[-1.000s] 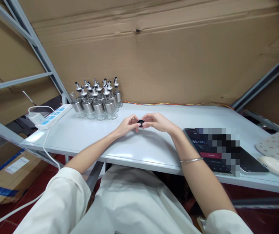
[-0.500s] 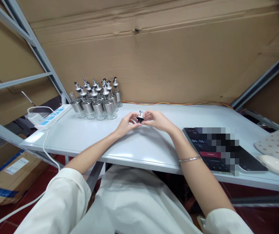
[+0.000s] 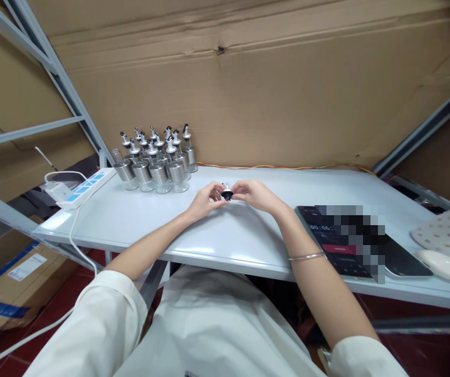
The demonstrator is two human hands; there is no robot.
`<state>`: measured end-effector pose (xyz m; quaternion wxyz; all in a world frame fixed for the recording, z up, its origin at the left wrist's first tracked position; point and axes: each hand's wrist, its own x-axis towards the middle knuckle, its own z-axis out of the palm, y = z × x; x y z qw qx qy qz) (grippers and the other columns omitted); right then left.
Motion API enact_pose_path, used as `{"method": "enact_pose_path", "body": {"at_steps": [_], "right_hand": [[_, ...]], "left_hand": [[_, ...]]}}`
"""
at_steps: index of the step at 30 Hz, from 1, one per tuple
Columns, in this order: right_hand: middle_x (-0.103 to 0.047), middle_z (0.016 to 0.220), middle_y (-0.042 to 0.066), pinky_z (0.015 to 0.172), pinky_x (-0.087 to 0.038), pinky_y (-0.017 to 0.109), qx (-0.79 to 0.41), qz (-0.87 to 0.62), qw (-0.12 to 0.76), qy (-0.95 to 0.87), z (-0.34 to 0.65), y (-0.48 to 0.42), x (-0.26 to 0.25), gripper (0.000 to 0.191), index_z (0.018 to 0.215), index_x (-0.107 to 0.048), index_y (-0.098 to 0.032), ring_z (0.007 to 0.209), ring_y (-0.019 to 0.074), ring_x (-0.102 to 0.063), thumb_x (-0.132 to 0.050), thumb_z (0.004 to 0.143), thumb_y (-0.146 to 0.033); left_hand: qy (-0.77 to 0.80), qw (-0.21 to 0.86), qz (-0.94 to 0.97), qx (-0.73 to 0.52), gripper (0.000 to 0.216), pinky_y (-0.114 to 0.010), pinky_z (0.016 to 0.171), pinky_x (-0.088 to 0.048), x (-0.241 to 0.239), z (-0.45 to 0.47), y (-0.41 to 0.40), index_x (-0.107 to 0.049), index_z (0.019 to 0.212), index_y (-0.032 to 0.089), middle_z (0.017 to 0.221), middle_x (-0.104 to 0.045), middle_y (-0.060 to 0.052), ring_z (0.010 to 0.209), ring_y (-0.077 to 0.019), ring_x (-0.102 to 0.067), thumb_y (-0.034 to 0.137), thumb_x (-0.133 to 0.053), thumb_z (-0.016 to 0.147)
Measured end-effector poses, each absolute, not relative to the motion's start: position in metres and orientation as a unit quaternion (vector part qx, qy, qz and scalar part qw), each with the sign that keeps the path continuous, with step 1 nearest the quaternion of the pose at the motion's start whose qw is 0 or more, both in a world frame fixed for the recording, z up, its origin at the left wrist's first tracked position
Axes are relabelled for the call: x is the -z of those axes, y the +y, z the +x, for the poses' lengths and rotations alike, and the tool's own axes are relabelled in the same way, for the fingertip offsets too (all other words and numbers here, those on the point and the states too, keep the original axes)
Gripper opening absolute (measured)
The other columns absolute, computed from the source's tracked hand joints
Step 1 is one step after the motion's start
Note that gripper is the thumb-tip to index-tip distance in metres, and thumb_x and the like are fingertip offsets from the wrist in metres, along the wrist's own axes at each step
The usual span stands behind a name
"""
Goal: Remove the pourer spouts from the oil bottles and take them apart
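Note:
Both my hands meet over the middle of the white table [image 3: 130, 220]. My left hand [image 3: 205, 201] and my right hand [image 3: 254, 195] pinch a small black and silver pourer cap [image 3: 227, 192] between their fingertips, just above the tabletop. A cluster of several glass bottles with steel sleeves and pourer tops [image 3: 156, 162] stands at the back left, apart from my hands. A thin bangle [image 3: 307, 257] sits on my right wrist.
A white and blue power strip [image 3: 79, 189] with a cable lies on the left edge. A dark tablet [image 3: 327, 238] lies at the right, a white mouse [image 3: 443, 265] and spotted pad [image 3: 448, 233] beyond it. Cardboard sheets back the table. A carton [image 3: 8, 277] sits on the floor left.
The cap has been turned in my fingers: first its black round face showed, then its silver spout stood up, now the spout tilts. My hands stay in place.

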<state>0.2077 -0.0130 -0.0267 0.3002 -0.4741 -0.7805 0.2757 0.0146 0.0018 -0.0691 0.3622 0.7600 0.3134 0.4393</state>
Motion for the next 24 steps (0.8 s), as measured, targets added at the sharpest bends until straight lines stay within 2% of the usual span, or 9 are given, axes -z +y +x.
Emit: {"method": "enact_pose_path", "body": {"at_steps": [5, 11, 14, 16, 18, 21, 24], "right_hand": [[-0.073, 0.080, 0.006, 0.073, -0.048, 0.027, -0.263, -0.497, 0.307, -0.768, 0.208, -0.013, 0.025, 0.010, 0.080, -0.066, -0.016, 0.075, 0.0169, -0.067, -0.056, 0.076, -0.013], [-0.073, 0.077, 0.005, 0.071, -0.048, 0.024, -0.275, -0.506, 0.293, -0.763, 0.211, -0.012, 0.024, 0.013, 0.078, -0.064, -0.016, 0.073, 0.0153, -0.066, -0.054, 0.075, -0.008], [-0.072, 0.078, 0.005, 0.069, -0.046, 0.024, -0.211, -0.538, 0.277, -0.768, 0.214, -0.010, 0.026, 0.015, 0.081, -0.065, -0.015, 0.072, 0.0148, -0.064, -0.054, 0.076, -0.006], [-0.071, 0.079, 0.005, 0.068, -0.045, 0.023, -0.188, -0.541, 0.263, -0.776, 0.215, -0.010, 0.027, 0.014, 0.083, -0.065, -0.015, 0.072, 0.0147, -0.063, -0.055, 0.077, -0.007], [-0.071, 0.080, 0.006, 0.069, -0.044, 0.023, -0.184, -0.540, 0.248, -0.783, 0.215, -0.010, 0.028, 0.014, 0.085, -0.065, -0.015, 0.073, 0.0147, -0.063, -0.055, 0.078, -0.008], [-0.071, 0.086, 0.007, 0.070, -0.044, 0.023, -0.178, -0.547, 0.224, -0.787, 0.216, -0.009, 0.031, 0.015, 0.089, -0.065, -0.015, 0.076, 0.0153, -0.063, -0.056, 0.079, -0.011], [-0.070, 0.090, 0.008, 0.071, -0.045, 0.024, -0.171, -0.552, 0.198, -0.792, 0.215, -0.007, 0.035, 0.021, 0.096, -0.064, -0.014, 0.079, 0.0165, -0.062, -0.062, 0.075, -0.016]], "left_hand": [[0.328, 0.297, 0.785, -0.433, 0.016, -0.022, 0.066, -0.045, 0.068, 0.015, 0.002, -0.056, 0.079, 0.015, 0.079, -0.057, 0.000, 0.068, -0.0090, -0.053, 0.028, -0.065, 0.075], [0.322, 0.278, 0.810, -0.404, 0.009, -0.023, 0.069, -0.048, 0.070, 0.013, 0.004, -0.059, 0.083, 0.015, 0.083, -0.060, -0.002, 0.075, -0.0108, -0.057, 0.023, -0.059, 0.078], [0.335, 0.251, 0.828, -0.373, 0.022, -0.025, 0.074, -0.047, 0.072, 0.011, 0.006, -0.061, 0.100, 0.016, 0.101, -0.062, -0.006, 0.088, -0.0139, -0.059, 0.020, -0.058, 0.079], [0.327, 0.244, 0.847, -0.340, 0.036, -0.028, 0.081, -0.047, 0.074, 0.010, 0.007, -0.057, 0.115, 0.018, 0.115, -0.060, -0.008, 0.100, -0.0165, -0.057, 0.021, -0.059, 0.080], [0.315, 0.242, 0.864, -0.310, 0.042, -0.031, 0.088, -0.045, 0.075, 0.010, 0.007, -0.054, 0.121, 0.019, 0.122, -0.059, -0.009, 0.108, -0.0184, -0.055, 0.022, -0.060, 0.080], [0.312, 0.236, 0.875, -0.284, 0.038, -0.034, 0.092, -0.043, 0.076, 0.010, 0.006, -0.056, 0.120, 0.018, 0.115, -0.064, -0.009, 0.108, -0.0194, -0.055, 0.022, -0.058, 0.082], [0.310, 0.228, 0.882, -0.272, 0.033, -0.034, 0.090, -0.043, 0.075, 0.011, 0.006, -0.059, 0.115, 0.017, 0.104, -0.067, -0.007, 0.101, -0.0190, -0.057, 0.021, -0.057, 0.082]]}}
